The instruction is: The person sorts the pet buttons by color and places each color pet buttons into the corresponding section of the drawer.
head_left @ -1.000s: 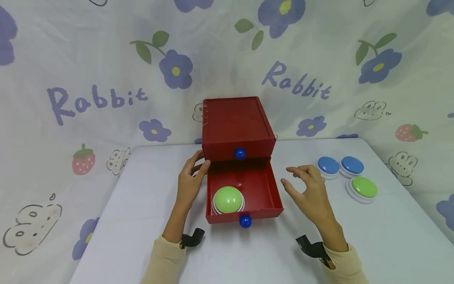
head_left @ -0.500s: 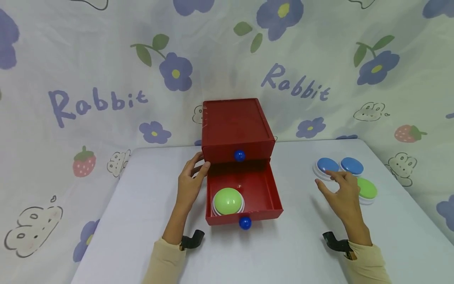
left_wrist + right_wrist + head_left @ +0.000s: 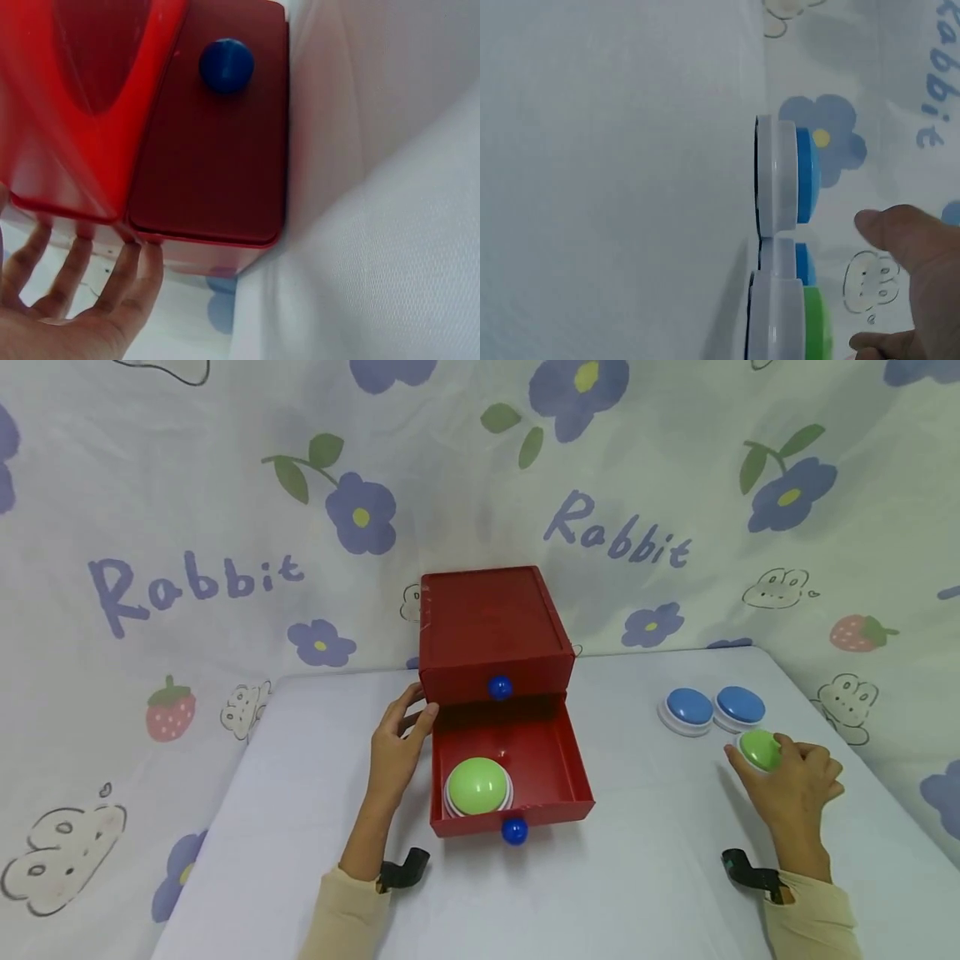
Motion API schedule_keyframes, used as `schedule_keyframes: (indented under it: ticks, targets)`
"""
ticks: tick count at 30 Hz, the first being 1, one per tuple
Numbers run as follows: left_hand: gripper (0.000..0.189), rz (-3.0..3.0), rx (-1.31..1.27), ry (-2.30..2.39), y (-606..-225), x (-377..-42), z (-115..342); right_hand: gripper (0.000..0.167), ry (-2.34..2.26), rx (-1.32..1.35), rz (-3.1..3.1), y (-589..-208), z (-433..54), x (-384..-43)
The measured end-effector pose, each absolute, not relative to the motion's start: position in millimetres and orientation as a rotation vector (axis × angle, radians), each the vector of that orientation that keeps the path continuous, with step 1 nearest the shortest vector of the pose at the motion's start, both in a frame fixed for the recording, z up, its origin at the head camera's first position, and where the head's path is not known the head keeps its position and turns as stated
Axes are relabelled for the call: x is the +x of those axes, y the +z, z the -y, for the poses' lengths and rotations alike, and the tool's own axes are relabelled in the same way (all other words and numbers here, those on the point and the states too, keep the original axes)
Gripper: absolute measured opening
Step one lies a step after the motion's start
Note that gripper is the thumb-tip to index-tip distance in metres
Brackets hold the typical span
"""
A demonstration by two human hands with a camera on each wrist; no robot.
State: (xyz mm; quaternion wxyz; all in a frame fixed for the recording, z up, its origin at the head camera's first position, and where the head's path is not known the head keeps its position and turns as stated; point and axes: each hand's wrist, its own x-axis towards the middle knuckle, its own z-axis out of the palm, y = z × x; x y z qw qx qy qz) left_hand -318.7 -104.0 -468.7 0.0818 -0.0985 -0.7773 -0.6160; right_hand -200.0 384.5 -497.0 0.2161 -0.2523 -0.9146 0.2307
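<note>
A red two-drawer box (image 3: 491, 618) stands on the table, its lower drawer (image 3: 536, 768) pulled out with a large green push button (image 3: 477, 787) on a white base inside. My left hand (image 3: 396, 747) rests its fingertips against the box's left side; in the left wrist view the extended fingers (image 3: 124, 281) touch that side below the blue knob (image 3: 226, 66). My right hand (image 3: 795, 785) hovers around another green push button (image 3: 759, 750), thumb and fingers spread. In the right wrist view the thumb (image 3: 900, 229) is apart from this green button (image 3: 817, 322).
Two blue push buttons, a left one (image 3: 690, 707) and a right one (image 3: 740, 704), sit on white bases just behind the right hand's green button. A patterned cloth (image 3: 225, 485) hangs behind the white table (image 3: 645, 877). The drawer's blue knob (image 3: 514, 832) juts forward.
My right hand has moved right, from beside the drawer past the blue buttons to the green button on the table. My left hand stays at the box's side.
</note>
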Motion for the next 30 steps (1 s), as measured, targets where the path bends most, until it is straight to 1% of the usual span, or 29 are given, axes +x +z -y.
schedule_keyframes:
  ticks: [8,15,21,24,30]
  targets:
    - [0.054,2.332,-0.294,-1.851,-474,-313,106,0.087,0.673,-0.835,2.549,-514,-398,-192]
    - [0.053,2.293,-0.316,-1.841,-469,-317,105,0.093,0.673,-0.932,2.560,-513,-408,-199]
    - [0.054,2.301,-0.306,-1.840,-468,-318,104,0.102,0.688,-1.002,2.597,-516,-413,-198]
    - [0.054,2.307,-0.304,-1.830,-468,-318,103,0.103,0.690,-0.999,2.581,-519,-414,-197]
    - [0.056,2.311,-0.310,-1.819,-467,-317,104,0.099,0.716,-0.965,2.493,-520,-407,-197]
